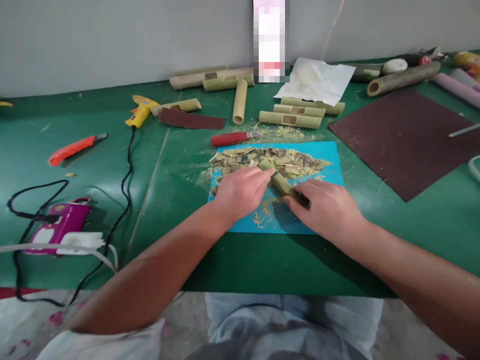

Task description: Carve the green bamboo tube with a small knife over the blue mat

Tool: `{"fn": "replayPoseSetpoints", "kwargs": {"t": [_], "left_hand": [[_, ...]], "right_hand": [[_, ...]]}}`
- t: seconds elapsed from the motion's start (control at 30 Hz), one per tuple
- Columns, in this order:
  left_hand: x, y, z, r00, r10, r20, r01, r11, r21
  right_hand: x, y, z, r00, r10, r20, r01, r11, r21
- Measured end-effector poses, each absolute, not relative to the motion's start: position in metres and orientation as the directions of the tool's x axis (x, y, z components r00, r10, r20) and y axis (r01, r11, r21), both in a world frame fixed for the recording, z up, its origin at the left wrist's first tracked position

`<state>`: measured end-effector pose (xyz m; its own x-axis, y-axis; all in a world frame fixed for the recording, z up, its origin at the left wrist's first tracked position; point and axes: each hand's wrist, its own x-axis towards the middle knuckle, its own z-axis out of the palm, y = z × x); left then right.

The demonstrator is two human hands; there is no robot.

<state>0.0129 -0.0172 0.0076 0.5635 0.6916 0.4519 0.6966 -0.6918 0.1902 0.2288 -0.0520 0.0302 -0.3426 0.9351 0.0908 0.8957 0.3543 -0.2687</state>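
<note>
Over a blue sheet (337, 162) on the green table, a green bamboo tube (282, 184) slants between my two hands. My left hand (243, 192) grips its upper left part, fingers pressed together. My right hand (324, 205) is closed around the lower right end, where a small dark object shows at the fingers; I cannot make out what it is. Bamboo chips and shavings (292, 162) are heaped across the sheet's back part. A red-handled knife (230, 138) lies just behind the sheet.
Behind are cut bamboo tubes (290, 119) and white paper (317, 82). Dark sandpaper (405, 142) lies right. On the left are a yellow glue gun (142, 111), an orange cutter (73, 150), and a purple power strip (63, 225) with a trailing black cable (125, 187).
</note>
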Motion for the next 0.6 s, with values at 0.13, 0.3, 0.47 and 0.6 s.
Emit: {"fn": "replayPoseSetpoints", "kwargs": {"t": [0.13, 0.3, 0.47, 0.6], "left_hand": [[0.006, -0.006, 0.006, 0.477, 0.749, 0.460, 0.749, -0.620, 0.232], [0.010, -0.010, 0.006, 0.491, 0.744, 0.454, 0.733, -0.634, 0.247], [0.016, -0.020, 0.008, 0.656, 0.645, 0.391, 0.587, -0.762, 0.272], [0.013, -0.016, 0.007, 0.552, 0.705, 0.444, 0.697, -0.683, 0.219]], "right_hand": [[0.229, -0.055, 0.032, -0.338, 0.931, 0.139, 0.896, 0.364, -0.256], [0.229, -0.057, 0.032, -0.370, 0.912, 0.177, 0.888, 0.403, -0.220], [0.230, -0.057, 0.031, -0.379, 0.914, 0.145, 0.890, 0.403, -0.213], [0.230, -0.057, 0.031, -0.351, 0.928, 0.126, 0.896, 0.372, -0.242]]}}
